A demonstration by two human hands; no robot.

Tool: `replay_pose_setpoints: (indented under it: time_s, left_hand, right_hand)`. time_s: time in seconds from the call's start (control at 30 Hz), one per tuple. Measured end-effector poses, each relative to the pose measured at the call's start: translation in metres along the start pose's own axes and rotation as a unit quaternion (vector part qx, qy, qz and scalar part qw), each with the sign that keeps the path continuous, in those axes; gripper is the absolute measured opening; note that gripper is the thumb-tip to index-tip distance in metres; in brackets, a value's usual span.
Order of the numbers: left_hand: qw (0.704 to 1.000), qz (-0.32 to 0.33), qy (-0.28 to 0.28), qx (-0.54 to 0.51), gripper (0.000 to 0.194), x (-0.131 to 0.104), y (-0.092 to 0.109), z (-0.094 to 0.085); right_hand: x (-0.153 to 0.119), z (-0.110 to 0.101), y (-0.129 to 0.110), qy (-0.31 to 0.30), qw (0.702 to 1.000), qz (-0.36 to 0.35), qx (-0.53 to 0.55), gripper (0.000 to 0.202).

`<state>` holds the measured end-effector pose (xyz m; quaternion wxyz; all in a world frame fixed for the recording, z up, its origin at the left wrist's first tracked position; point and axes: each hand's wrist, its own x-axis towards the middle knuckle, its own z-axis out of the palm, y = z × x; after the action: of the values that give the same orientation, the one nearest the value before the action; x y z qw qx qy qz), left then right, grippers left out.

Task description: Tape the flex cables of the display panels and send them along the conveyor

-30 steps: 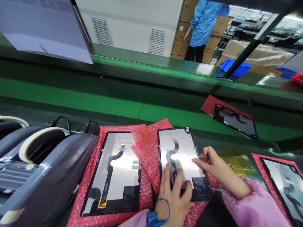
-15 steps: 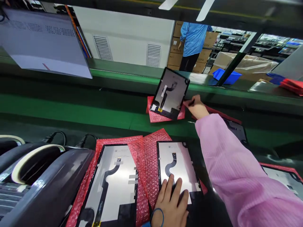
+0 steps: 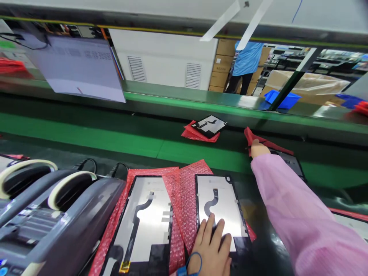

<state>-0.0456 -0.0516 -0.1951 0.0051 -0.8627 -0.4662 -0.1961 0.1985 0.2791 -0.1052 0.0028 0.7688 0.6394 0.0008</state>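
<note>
Fingers of the left hand (image 3: 211,247) lie slightly apart on a screen panel (image 3: 228,207) on the desk (image 3: 260,214). The right hand (image 3: 259,148) is at red wrap (image 3: 248,135) beside a dark panel (image 3: 293,164); whether its fingers pinch the wrap cannot be told. The pink sleeve (image 3: 290,195) partly hides that panel. Left of the screen panel lies another panel (image 3: 151,226) on bubble wrap (image 3: 188,203), near a grey machine (image 3: 94,214). A small panel (image 3: 220,124) rests farther back.
</note>
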Motion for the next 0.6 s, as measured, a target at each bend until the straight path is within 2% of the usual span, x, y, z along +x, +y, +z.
replay_pose_setpoints:
  time_s: [0.13, 0.27, 0.4, 0.5, 0.57, 0.6]
  left_hand:
    - [0.998, -0.015, -0.028, -0.046, 0.053, 0.005, 0.001, -0.012]
    - [0.991, -0.03, -0.041, -0.121, 0.044, 0.008, -0.002, -0.025]
    - [0.96, -0.07, -0.017, -0.27, 0.042, 0.01, -0.003, -0.042]
    - [0.894, -0.113, 0.001, -0.434, 0.037, 0.013, -0.002, -0.052]
    - [0.82, -0.164, -0.004, -0.549, 0.03, 0.016, -0.002, -0.055]
    - [0.771, -0.191, -0.008, -0.607, 0.028, 0.018, -0.002, -0.056]
  right_hand:
    - [-0.026, -0.003, 0.002, -0.027, 0.999, 0.027, -0.005, 0.038]
    - [-0.045, 0.002, -0.008, -0.031, 0.999, 0.036, -0.005, 0.036]
    - [-0.055, -0.011, -0.021, -0.008, 1.0, 0.017, -0.009, 0.035]
    - [-0.068, -0.041, -0.018, 0.041, 0.999, -0.022, -0.013, 0.036]
    - [-0.085, -0.066, -0.007, 0.079, 0.995, -0.051, -0.012, 0.032]
    - [-0.096, -0.077, 0.001, 0.105, 0.992, -0.073, 0.005, 0.028]
